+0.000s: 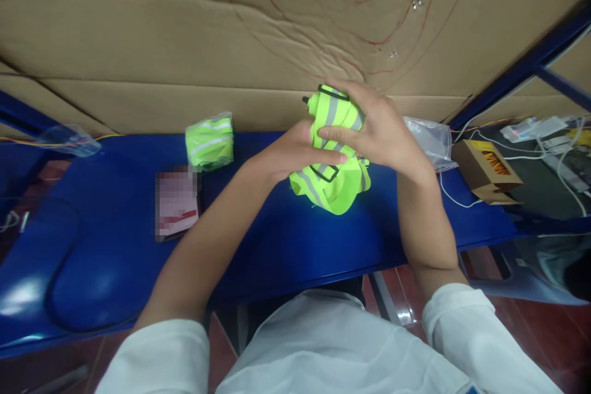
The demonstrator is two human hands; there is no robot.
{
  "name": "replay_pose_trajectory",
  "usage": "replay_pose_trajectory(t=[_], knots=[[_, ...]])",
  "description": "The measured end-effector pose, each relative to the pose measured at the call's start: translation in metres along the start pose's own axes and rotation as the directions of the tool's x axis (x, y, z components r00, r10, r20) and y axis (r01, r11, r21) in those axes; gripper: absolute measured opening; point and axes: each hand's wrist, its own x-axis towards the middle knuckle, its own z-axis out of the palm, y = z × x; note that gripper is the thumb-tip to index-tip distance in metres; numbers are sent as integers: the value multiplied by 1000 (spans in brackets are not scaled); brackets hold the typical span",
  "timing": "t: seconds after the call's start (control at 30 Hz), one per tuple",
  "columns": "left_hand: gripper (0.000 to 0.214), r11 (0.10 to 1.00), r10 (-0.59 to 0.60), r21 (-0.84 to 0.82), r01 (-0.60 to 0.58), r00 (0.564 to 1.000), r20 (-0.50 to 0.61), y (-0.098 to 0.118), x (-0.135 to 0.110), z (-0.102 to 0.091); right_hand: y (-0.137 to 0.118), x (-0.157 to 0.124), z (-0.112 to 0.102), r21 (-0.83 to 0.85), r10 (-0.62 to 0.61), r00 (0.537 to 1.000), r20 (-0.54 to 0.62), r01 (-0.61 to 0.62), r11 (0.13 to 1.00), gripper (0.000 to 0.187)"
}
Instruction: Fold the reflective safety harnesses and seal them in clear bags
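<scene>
Between my two hands is a bunched neon-yellow reflective vest [339, 188] with grey stripes and black buckles, held above the blue table [277, 240]. My left hand [307, 151] grips it from the left side, thumb pressed across the front. From the right, my right hand [369, 126] wraps round the upper, rolled part, with its thumb over the fabric. The fingers behind the cloth are partly hidden. Left of my hands, a second folded neon-yellow reflective item [210, 143] lies in a clear bag at the back of the table.
A pixelated flat box [178, 203] lies near my left forearm. Right of my hands are a clear plastic bag [429, 141] and an open cardboard box [489, 172]. White cables run at the right. A cardboard panel [184, 43] stands behind the table; clear plastic [69, 138] lies far left.
</scene>
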Motion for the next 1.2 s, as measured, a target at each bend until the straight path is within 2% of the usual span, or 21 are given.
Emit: replay_pose_trajectory(t=[0.07, 0.17, 0.37, 0.5, 0.63, 0.7, 0.77, 0.87, 0.97, 1.07, 1.2], knots=[[45, 987, -91, -126, 95, 995, 44, -5, 3, 6, 2, 1, -2, 6, 31, 997, -63, -31, 999, 59], [45, 968, -156, -180, 174, 981, 112, -10, 8, 10, 3, 1, -6, 16, 70, 989, -132, -68, 998, 54], [37, 986, -122, -97, 135, 985, 124, -13, 7, 7, 3, 0, -13, 76, 102, 971, -215, -87, 993, 45], [45, 974, -110, -183, 137, 982, 151, -15, 7, 11, 2, -1, -15, 111, 99, 966, -237, -75, 991, 44], [45, 889, -80, -432, 153, 980, 181, -18, 5, 32, -2, 0, -15, 23, 24, 970, -243, -19, 1000, 50], [42, 840, -87, -515, 172, 979, 184, -21, 4, 45, -3, 1, -14, -45, 56, 977, -205, -66, 997, 58], [35, 824, -94, -545, 154, 986, 138, -26, 5, 55, -4, 1, -14, -89, 99, 977, -187, -117, 989, 64], [27, 889, -38, -454, 62, 997, 62, -31, 9, 51, -3, 0, -17, -47, 89, 972, -216, -101, 994, 59], [37, 985, -30, -166, 46, 995, 96, -31, 13, 27, -3, -2, -18, 107, 104, 971, -215, -83, 991, 52], [41, 993, -64, 106, 51, 990, 127, -29, 15, 1, 0, -4, -15, 272, 221, 971, -89, -190, 944, 52], [36, 968, -36, 249, -17, 977, 210, -21, 12, -13, 11, -4, -10, 484, 343, 935, 92, -343, 805, 49]])
